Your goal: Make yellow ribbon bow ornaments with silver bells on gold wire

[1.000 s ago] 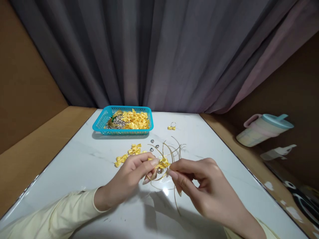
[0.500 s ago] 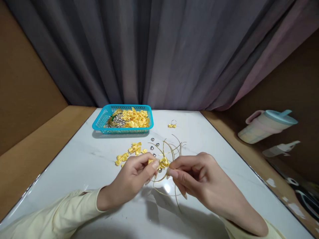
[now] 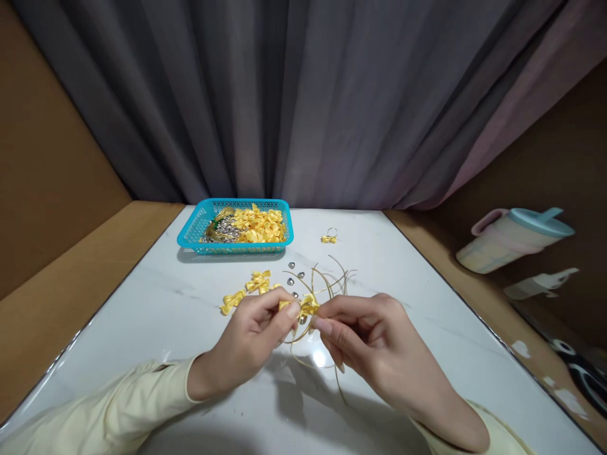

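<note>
My left hand (image 3: 251,335) and my right hand (image 3: 367,341) meet over the white table, both pinched on a small yellow ribbon bow (image 3: 307,308) with thin gold cord (image 3: 332,370) looping out of it. A small silver bell hangs under the bow, partly hidden by my fingers. Loose yellow bows (image 3: 246,287) lie just beyond my left hand. Several silver bells (image 3: 294,275) and more gold cords (image 3: 334,278) lie beyond the bow.
A blue plastic basket (image 3: 190,237) at the back left holds yellow bows and silver bells. One finished bow with a ring (image 3: 328,237) lies near the back. A lidded cup (image 3: 515,237) stands off the table to the right. Grey curtain behind.
Both hands have shifted slightly left and away from me with the bow; my right fingers have closed in tighter on it.
</note>
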A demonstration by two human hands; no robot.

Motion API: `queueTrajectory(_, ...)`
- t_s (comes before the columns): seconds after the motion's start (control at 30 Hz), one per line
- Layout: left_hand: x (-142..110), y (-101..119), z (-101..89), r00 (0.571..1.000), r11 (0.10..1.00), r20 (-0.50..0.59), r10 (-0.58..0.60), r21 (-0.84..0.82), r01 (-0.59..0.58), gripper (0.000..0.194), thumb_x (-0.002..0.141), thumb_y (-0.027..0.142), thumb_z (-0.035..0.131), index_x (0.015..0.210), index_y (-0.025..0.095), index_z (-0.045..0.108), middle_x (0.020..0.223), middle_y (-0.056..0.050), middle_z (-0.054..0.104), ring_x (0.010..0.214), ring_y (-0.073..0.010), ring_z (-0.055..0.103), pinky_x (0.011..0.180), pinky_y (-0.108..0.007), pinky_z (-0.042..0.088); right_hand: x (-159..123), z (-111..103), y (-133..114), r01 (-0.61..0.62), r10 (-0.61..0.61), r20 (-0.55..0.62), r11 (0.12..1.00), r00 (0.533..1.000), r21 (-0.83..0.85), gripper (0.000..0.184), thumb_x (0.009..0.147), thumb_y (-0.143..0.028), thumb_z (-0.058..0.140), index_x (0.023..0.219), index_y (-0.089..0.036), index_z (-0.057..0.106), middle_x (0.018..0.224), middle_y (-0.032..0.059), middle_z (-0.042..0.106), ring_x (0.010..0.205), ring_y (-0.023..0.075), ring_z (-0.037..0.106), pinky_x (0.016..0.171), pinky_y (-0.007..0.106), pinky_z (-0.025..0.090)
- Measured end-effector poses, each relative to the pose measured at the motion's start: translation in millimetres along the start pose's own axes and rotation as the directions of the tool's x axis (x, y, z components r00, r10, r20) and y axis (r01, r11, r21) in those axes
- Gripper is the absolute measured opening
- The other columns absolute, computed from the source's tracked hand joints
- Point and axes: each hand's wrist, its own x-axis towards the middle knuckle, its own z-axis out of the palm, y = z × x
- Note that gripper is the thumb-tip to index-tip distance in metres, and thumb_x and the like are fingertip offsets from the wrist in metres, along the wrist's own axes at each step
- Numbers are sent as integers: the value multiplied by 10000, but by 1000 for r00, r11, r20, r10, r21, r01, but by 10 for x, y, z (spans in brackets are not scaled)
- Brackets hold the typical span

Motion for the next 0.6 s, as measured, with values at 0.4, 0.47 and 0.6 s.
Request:
queueTrajectory(0.4,-31,-19,18,969,926,-62,240,315,-209,173,835,144,477,670,181,517,551,41,469,486,-96,426,519,-213,344,21,-8,26,-41,38,46,997,998,67,253,829,-230,498,619,-113,575,428,-30,449,374,48,327,350,175,206)
queueTrajectory(0.47,-36,-36,19,965,928,-69,254,300,-223,192,850,158,455,664,181,498,549,43,461,484,-93,428,509,-207,350,23,-12,40,-40,34,59,995,998,94,246,831,-227,508,621,-116,569,434,-34,460,352,35,305,338,173,198)
queueTrajectory(0.6,-35,-53,20,963,944,-58,264,220,-246,201,877,176,427,691,179,504,561,48,463,481,-81,428,480,-185,351,28,-21,55,-44,34,87,991,996,123,226,837,-231,524,651,-114,576,455,-34,491,309,17,286,320,174,198)
